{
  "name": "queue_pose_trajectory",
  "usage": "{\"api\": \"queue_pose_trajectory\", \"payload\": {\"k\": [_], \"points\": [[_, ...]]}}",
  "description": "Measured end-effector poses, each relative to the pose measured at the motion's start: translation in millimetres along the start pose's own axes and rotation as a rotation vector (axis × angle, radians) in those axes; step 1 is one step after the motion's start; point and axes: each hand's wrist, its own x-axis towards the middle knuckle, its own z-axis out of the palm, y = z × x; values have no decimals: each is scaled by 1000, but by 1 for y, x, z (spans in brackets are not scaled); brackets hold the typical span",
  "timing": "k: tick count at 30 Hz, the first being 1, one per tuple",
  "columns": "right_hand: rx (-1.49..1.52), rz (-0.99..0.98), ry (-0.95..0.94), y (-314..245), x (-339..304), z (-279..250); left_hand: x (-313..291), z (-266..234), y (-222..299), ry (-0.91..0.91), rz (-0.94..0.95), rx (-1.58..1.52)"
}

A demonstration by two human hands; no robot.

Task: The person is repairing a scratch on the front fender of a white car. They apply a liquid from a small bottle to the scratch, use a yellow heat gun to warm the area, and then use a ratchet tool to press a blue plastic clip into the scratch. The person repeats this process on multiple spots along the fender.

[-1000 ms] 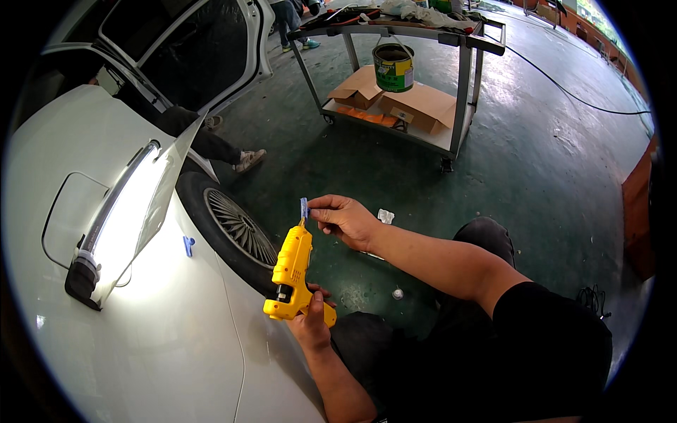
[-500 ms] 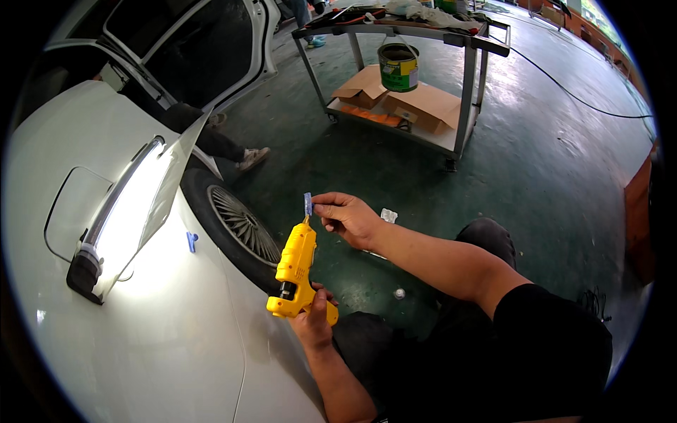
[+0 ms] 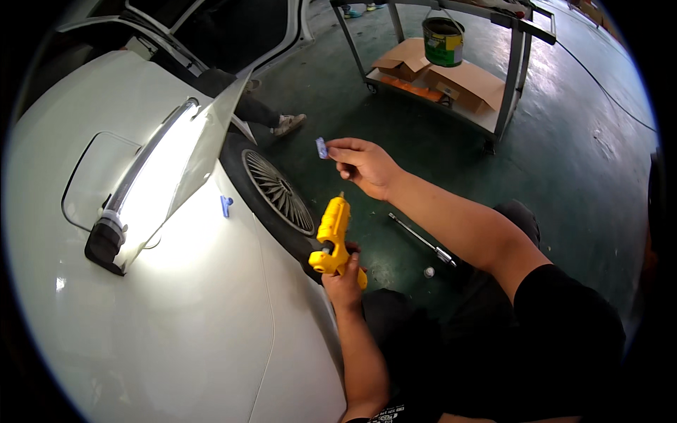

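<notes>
My left hand (image 3: 343, 283) is wrapped round the handle of a yellow hot glue gun (image 3: 333, 227), its nozzle pointing up and away from me. Above and beyond the nozzle, my right hand (image 3: 361, 164) pinches a small blue glue tab (image 3: 321, 148) between thumb and fingers; the tab is apart from the nozzle. Another blue tab (image 3: 226, 205) stands on the white car panel (image 3: 204, 303) to the left, in bright light. A long lamp (image 3: 156, 169) glows on the panel, beside a translucent board (image 3: 211, 151).
The car's wheel (image 3: 271, 187) is just beyond the panel edge. On the green floor lie a long metal tool (image 3: 423, 240) and a small round object (image 3: 429, 272). Farther off stand a cart (image 3: 508, 84) with a hanging bucket (image 3: 443, 44) and another person's shoe (image 3: 289, 125).
My right hand has lifted the blue tab away from the glue gun's nozzle. My view has shifted, so the car and cart sit farther right, and the metal tool on the floor shows more.
</notes>
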Motion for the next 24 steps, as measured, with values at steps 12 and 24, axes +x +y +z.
{"api": "queue_pose_trajectory", "payload": {"k": [12,24], "points": [[-119,-1,-198,57,84,124,10,-18,-58,28,-204,-5],[-116,16,-159,44,66,144,14,-20,-58,56,-226,-14]]}}
